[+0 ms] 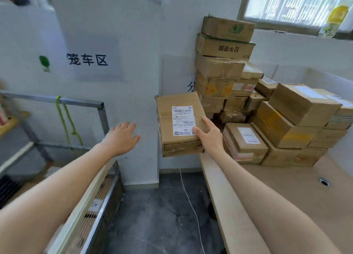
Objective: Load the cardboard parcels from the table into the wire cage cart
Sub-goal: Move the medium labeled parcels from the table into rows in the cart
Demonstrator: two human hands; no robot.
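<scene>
At lower left, the wire cage cart's [99, 202] contents are hard to make out. The left hand [122, 137] is spread and holds nothing. Mid-frame, the right hand [209, 137] grips 1 parcel [177, 120] in the air, just past the table [286, 187] edge. At right a big pile [277, 120] remains, so loading looks far from done.

Labelled cardboard parcel [179, 124] held tilted in the air between wire cage cart [101, 196], left, and table [286, 188], right, where stacked parcels [286, 108] lie.
</scene>
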